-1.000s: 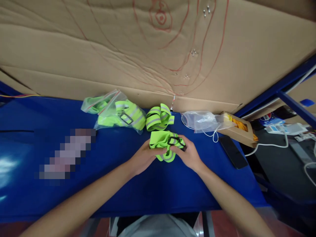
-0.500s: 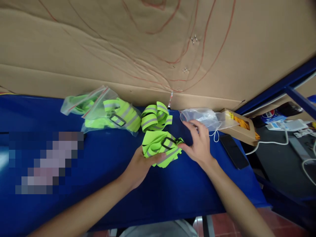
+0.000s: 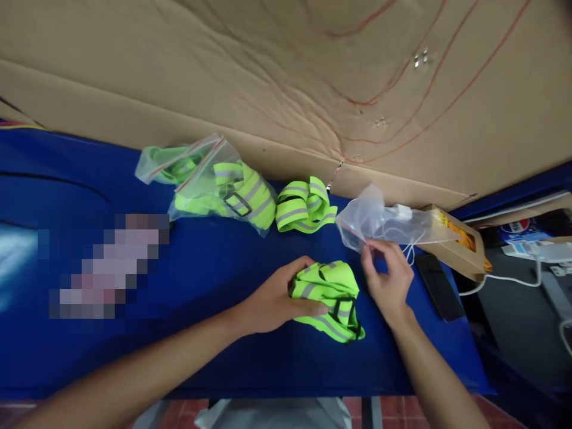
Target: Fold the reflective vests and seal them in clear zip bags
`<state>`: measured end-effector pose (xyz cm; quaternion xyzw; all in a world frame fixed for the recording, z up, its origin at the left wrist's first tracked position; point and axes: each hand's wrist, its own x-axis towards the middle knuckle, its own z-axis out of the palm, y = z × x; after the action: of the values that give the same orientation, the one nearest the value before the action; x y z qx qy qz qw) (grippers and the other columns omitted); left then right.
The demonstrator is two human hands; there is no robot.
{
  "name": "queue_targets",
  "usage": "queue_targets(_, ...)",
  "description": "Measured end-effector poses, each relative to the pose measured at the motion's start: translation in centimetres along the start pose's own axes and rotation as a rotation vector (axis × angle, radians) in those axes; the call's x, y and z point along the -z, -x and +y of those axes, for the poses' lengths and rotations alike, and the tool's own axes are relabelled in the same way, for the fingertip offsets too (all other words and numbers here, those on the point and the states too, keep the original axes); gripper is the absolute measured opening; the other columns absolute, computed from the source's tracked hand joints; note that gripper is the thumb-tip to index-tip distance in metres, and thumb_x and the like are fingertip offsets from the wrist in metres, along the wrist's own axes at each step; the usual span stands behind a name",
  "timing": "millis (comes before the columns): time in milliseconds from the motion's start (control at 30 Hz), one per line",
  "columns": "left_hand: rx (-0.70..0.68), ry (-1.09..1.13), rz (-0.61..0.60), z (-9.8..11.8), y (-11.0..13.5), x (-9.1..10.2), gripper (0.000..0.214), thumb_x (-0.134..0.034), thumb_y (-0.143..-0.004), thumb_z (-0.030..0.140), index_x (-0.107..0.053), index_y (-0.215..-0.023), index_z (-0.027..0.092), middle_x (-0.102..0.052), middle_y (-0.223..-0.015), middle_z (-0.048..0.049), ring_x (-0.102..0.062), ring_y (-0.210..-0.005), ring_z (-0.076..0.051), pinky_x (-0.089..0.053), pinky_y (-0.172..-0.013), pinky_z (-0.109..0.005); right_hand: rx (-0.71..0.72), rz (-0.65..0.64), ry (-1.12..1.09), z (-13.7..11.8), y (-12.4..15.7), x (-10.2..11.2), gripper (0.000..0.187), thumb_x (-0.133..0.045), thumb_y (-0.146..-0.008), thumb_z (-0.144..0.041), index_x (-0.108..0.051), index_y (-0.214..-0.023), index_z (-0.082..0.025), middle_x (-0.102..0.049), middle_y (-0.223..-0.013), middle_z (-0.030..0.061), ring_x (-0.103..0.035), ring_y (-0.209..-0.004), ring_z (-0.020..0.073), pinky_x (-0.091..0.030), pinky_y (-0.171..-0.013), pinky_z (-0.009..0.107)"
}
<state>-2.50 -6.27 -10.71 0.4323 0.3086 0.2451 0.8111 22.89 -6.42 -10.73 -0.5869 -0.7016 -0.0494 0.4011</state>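
My left hand [image 3: 286, 298] is wrapped round a folded bundle of neon-yellow reflective strap [image 3: 328, 292] with grey stripes and a black buckle [image 3: 344, 308]. To its right, my right hand [image 3: 389, 274] pinches the near edge of a clear plastic bag [image 3: 364, 217]. Behind the bundle lies a loose coil of the same reflective strap [image 3: 304, 205], touched by neither hand. Left of that coil, a zip bag [image 3: 201, 199] holds more strap with a buckle, and another bag [image 3: 154, 164] with green strap sits behind it.
A blue-covered table [image 3: 214, 262] lies under everything, against a cardboard panel [image 3: 268, 77] at the back. On the right are a black phone [image 3: 440, 286], a cardboard box [image 3: 469, 253] with yellow contents and white cables [image 3: 504, 277]. A blurred-out item [image 3: 111, 268] lies at left.
My right hand has let go of the strap bundle and taken the plastic bag's edge, lifting it slightly. My left hand has brought the bundle nearer and turned it. The camera view has shifted.
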Motion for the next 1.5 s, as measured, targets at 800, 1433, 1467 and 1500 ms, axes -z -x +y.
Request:
queue_targets(800,0.11,0.066,0.057,1.1,-0.2,0.6,0.078,-0.096,-0.061,0.018,-0.059,-0.129,0.023,-0.075,-0.111,-0.0021,-0.072,-0.103,-0.023,-0.056,-0.089,-0.035,0.29,-0.316,0.233,-1.4,1.0,2.3,0.021,-0.059,-0.103,-0.017,-0.073,-0.118,-0.023,-0.074,-0.1,0.0065,-0.067,-0.088,0.0213,-0.046,-0.077,0.037)
queue_targets(1433,-0.033,0.145,0.361,0.7,-0.6,0.1,0.064,-0.095,-0.07,0.039,-0.065,-0.123,0.021,-0.075,-0.115,-0.0063,-0.072,-0.101,-0.025,-0.058,-0.087,-0.037,-0.06,0.07,0.164,-1.2,0.3,6.1,0.047,-0.061,-0.102,-0.034,-0.06,-0.148,-0.026,-0.055,-0.145,0.0198,-0.051,-0.143,0.0411,-0.043,-0.119,0.065)
queue_targets(1467,-0.042,0.131,0.373,0.6,-0.5,0.0,0.065,-0.095,-0.071,0.04,-0.063,-0.124,0.021,-0.075,-0.114,-0.0058,-0.072,-0.101,-0.025,-0.058,-0.087,-0.037,0.02,0.084,0.15,-2.6,1.0,5.4,0.052,-0.061,-0.102,-0.034,-0.055,-0.152,-0.027,-0.053,-0.147,0.0198,-0.049,-0.145,0.0418,-0.04,-0.12,0.066)
queue_targets(1500,-0.055,0.109,0.376,0.5,-0.5,-0.1,0.069,-0.095,-0.071,0.042,-0.06,-0.127,0.022,-0.074,-0.114,-0.0052,-0.072,-0.102,-0.025,-0.058,-0.087,-0.036,0.121,-0.002,0.109,-4.0,1.9,4.6,0.06,-0.063,-0.101,-0.039,-0.047,-0.158,-0.029,-0.05,-0.151,0.0192,-0.047,-0.147,0.0429,-0.04,-0.12,0.068)
